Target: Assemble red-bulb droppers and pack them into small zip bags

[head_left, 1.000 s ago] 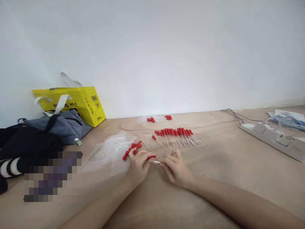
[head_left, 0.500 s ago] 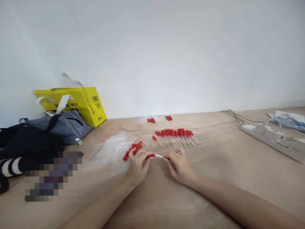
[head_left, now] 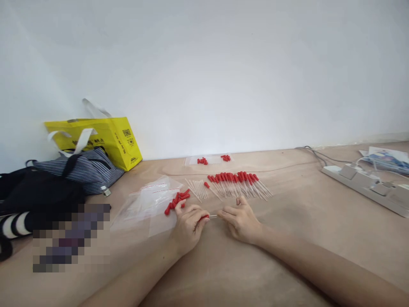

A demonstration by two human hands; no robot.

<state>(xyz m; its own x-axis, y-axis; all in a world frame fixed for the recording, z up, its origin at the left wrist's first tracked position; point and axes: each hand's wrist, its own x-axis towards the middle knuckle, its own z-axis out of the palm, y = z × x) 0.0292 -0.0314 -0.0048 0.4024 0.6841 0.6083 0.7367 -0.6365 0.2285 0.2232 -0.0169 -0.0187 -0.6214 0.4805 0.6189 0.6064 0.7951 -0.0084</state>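
My left hand [head_left: 191, 224] pinches a red rubber dropper bulb [head_left: 204, 217] between thumb and fingers. A thin clear glass dropper tube [head_left: 213, 216] runs from the bulb's mouth to my right hand [head_left: 240, 221], whose closed fingers grip its other end. How deep the tube sits in the bulb is hidden by my fingers. Just beyond my left hand lies a small heap of loose red bulbs [head_left: 177, 199]. Several bare glass tubes [head_left: 197, 189] lie behind the gap between my hands. To their right is a row of droppers with red bulbs fitted [head_left: 238, 183].
Clear zip bags [head_left: 150, 204] lie left of the loose bulbs. A bag of bulbs and tubes [head_left: 209, 160] rests by the wall. At left stand a yellow bag [head_left: 118, 143], a striped bag [head_left: 89, 170] and dark cloth; at right, a power strip [head_left: 367, 189] with cables.
Both hands have shifted slightly toward me. The tube between them now lies nearly level, and less of it shows between the bulb and my right fingers.
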